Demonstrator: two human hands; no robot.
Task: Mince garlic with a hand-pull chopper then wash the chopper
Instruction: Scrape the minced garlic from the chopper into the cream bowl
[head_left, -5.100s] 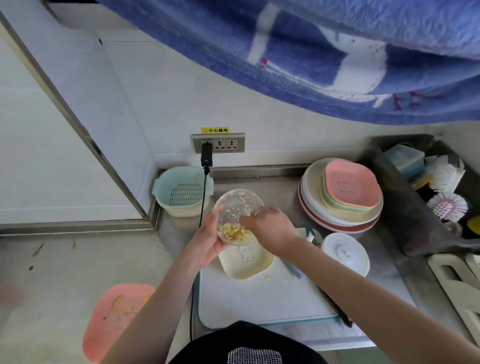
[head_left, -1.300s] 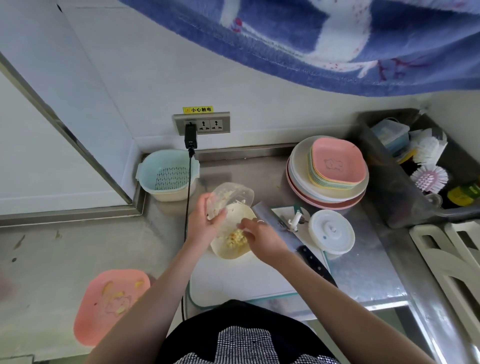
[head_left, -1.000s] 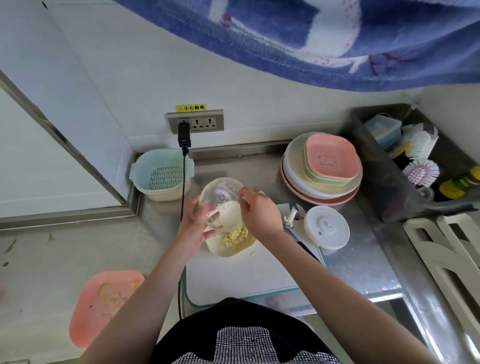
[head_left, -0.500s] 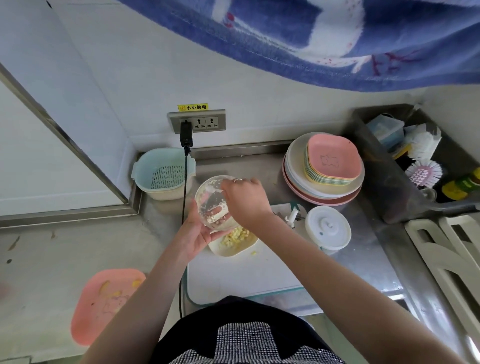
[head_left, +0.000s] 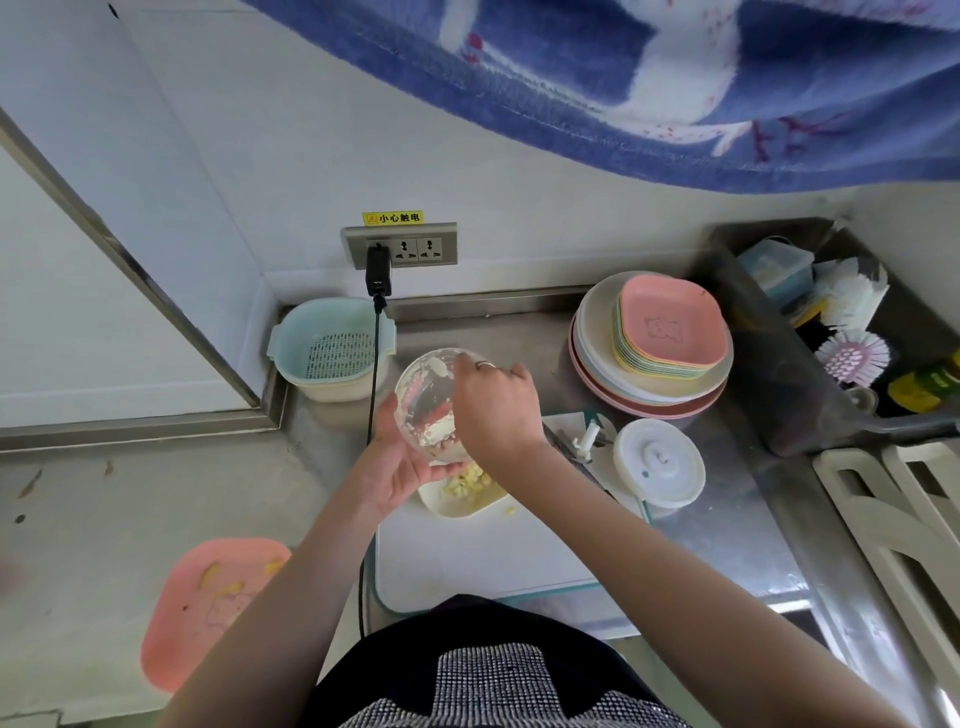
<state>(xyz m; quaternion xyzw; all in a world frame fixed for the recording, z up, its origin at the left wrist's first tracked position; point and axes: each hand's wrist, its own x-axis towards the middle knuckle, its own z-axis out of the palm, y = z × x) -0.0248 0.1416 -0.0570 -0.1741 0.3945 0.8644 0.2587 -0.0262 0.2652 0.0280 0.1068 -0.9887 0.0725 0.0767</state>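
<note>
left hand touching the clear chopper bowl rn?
Touching. The head view shows the left hand cupping the clear chopper bowl from below, fingers visible through its wall, tilted over the cream dish.

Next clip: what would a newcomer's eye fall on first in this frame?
At centre, the left hand holds the clear chopper bowl tilted over a cream dish of minced garlic on the white cutting board, while the right hand reaches into it. Above hangs a blue patterned towel, and a stack of pastel plates sits right of the bowl.
</note>
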